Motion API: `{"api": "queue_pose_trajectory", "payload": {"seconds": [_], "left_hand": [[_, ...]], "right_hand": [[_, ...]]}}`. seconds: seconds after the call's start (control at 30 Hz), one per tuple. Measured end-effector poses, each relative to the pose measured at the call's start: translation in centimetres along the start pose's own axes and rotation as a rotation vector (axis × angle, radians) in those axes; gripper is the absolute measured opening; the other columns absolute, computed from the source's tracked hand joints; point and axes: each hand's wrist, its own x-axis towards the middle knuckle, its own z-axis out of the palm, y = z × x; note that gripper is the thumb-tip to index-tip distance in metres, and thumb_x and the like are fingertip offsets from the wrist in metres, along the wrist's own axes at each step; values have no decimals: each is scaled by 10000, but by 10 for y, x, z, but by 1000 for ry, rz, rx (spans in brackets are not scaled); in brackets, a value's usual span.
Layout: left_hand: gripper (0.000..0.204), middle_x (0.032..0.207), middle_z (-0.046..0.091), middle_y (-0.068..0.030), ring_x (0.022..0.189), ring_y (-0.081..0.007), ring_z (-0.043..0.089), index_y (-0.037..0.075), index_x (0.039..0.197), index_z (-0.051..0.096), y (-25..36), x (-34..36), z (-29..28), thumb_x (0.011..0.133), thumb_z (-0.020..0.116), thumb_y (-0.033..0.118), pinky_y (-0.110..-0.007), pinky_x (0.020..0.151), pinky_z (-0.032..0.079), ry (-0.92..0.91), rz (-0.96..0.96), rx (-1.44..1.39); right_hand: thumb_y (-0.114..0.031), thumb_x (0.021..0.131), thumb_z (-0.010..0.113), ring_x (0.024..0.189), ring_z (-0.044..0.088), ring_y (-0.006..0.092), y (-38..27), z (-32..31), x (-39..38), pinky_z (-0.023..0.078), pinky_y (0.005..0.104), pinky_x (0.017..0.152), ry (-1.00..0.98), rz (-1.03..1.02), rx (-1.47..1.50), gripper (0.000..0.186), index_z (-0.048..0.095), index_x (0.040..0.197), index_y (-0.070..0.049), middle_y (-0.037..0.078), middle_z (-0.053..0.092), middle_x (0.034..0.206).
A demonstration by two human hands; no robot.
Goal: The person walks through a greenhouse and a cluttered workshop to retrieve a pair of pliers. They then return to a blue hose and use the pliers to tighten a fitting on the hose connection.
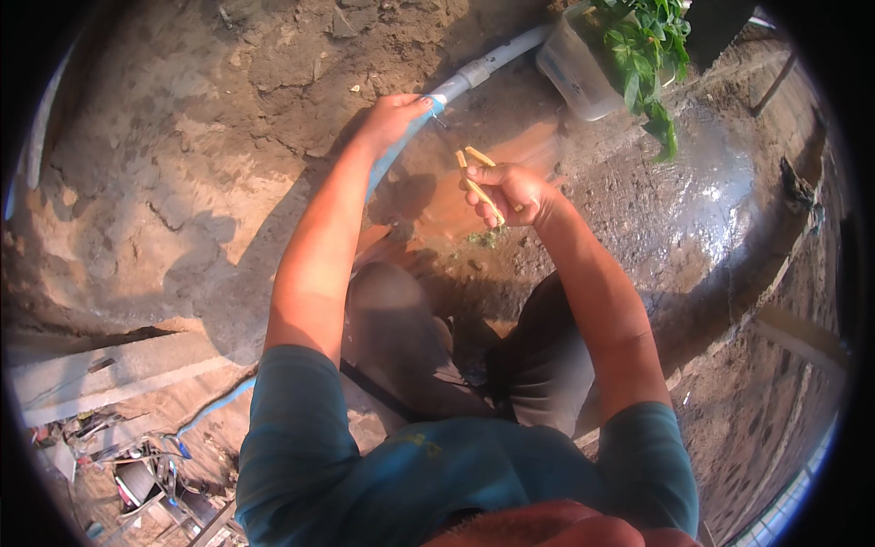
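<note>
My left hand (397,124) is closed around a blue hose (386,162), where it meets a grey pipe (483,67) with a thicker collar. A short, thin wire-like bit (440,118) sticks out from the hose beside my fingers. Apart from it, to the right, my right hand (508,193) is closed on two slim yellow rods (480,190). They lie side by side, their ends poking out past the fingers; whether they are joined like a tool's handles I cannot make out. Below them is wet, reddish-brown ground (428,205).
A clear plastic tub (574,77) with leafy green plants (645,59) stands at the far right, by the pipe. Shiny wet ground (702,191) lies right of my arm. A pale beam (123,369) and scattered scrap (150,483) are at the near left.
</note>
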Motion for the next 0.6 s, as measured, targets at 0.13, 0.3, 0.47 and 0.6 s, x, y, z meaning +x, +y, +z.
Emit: {"api": "queue_pose_trajectory", "payload": {"seconds": [0.13, 0.3, 0.47, 0.6], "left_hand": [[344, 917, 682, -26, 804, -101, 607, 6, 1131, 672, -4, 4, 0, 967, 632, 305, -265, 735, 487, 34, 13, 157], [343, 867, 667, -19, 768, -95, 590, 13, 1078, 686, -5, 3, 2, 957, 644, 332, -272, 712, 476, 74, 63, 284], [366, 856, 673, -5, 790, -89, 579, 10, 1064, 711, -1, 4, 7, 925, 656, 345, -267, 728, 460, 73, -3, 163], [364, 842, 672, -7, 754, -93, 585, 16, 1049, 713, -4, 4, 1, 932, 651, 355, -269, 708, 467, 46, -17, 153]], "right_hand": [[-225, 914, 676, 623, 628, 155, -4, 10, -11, 482, 279, 493, 150, -92, -164, 224, 595, 978, -26, 49, 640, 793], [-130, 884, 706, 629, 666, 187, -9, 23, -16, 501, 287, 484, 333, -192, -555, 257, 554, 1054, -12, 90, 659, 817], [-156, 881, 704, 743, 689, 199, -4, 8, -13, 532, 329, 564, 290, -134, -458, 248, 589, 1048, -12, 88, 669, 856], [-207, 898, 689, 830, 689, 215, 6, 12, -20, 552, 369, 676, 201, -128, -93, 211, 665, 1011, -30, 98, 680, 934]]}}
